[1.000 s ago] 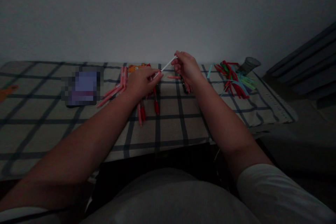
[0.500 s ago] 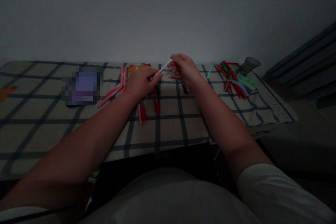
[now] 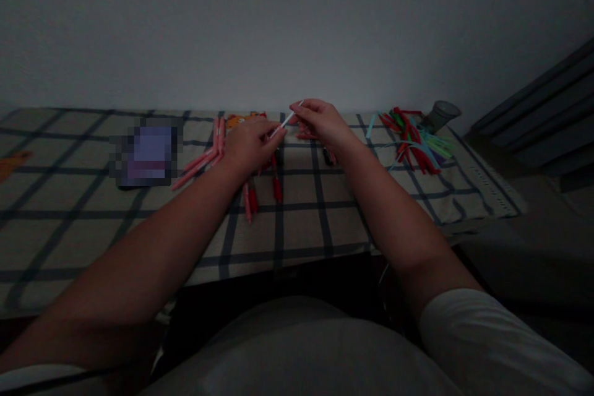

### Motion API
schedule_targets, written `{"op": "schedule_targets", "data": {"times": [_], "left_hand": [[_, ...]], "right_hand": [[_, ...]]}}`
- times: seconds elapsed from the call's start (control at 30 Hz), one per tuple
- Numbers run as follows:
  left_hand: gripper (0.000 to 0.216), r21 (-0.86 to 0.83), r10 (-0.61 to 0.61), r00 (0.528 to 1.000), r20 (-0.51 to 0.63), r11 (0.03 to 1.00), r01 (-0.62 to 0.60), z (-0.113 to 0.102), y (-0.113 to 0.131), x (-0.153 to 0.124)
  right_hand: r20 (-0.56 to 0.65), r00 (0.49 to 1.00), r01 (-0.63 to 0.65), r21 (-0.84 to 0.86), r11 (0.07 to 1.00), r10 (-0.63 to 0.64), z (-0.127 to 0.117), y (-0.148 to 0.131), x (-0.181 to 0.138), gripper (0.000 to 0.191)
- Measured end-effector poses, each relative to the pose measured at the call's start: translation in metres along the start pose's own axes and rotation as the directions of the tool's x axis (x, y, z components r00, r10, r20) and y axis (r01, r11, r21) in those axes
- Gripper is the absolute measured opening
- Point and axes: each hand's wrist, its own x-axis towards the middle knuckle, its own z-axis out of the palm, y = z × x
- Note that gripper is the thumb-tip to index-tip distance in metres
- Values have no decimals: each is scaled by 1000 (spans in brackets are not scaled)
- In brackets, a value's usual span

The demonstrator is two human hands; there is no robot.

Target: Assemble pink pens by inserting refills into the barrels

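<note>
My left hand (image 3: 250,143) and my right hand (image 3: 319,122) are raised close together over the far middle of a checked tablecloth (image 3: 301,223). A thin white refill rod (image 3: 286,119) runs between them, and each hand pinches one end. The left hand also seems closed on a pink pen barrel, mostly hidden by its fingers. Below the hands lie red pens (image 3: 276,184) and pink pen barrels (image 3: 199,164). One loose pink piece (image 3: 304,135) rests under my right hand.
A blurred purple rectangle (image 3: 147,151) lies left of the pens. A heap of red, green and blue strips (image 3: 413,139) and a small glass cup (image 3: 440,115) sit at the far right. The table's right edge drops to a dark floor. A wall stands behind.
My right hand has slid left and down toward my left hand, so less of the white rod shows between them. The left hand has stayed in place.
</note>
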Motion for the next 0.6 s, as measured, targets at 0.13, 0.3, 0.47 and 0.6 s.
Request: {"op": "schedule_targets", "data": {"times": [0.13, 0.3, 0.47, 0.6], "left_hand": [[46, 0, 23, 1000, 2, 1000, -23, 0, 0, 1], [46, 0, 6, 1000, 16, 1000, -6, -3, 3, 1], [46, -16, -5, 1000, 13, 1000, 6, -3, 4, 0], [43, -28, -14, 1000, 12, 1000, 14, -2, 2, 0]], "right_hand": [[45, 999, 26, -26, 999, -25, -1, 7, 5, 51], [78, 995, 57, -17, 998, -55, -3, 11, 6, 41], [68, 997, 42, -40, 998, -39, -4, 10, 5, 39], [69, 997, 36, -33, 999, -34, -2, 8, 6, 38]]}}
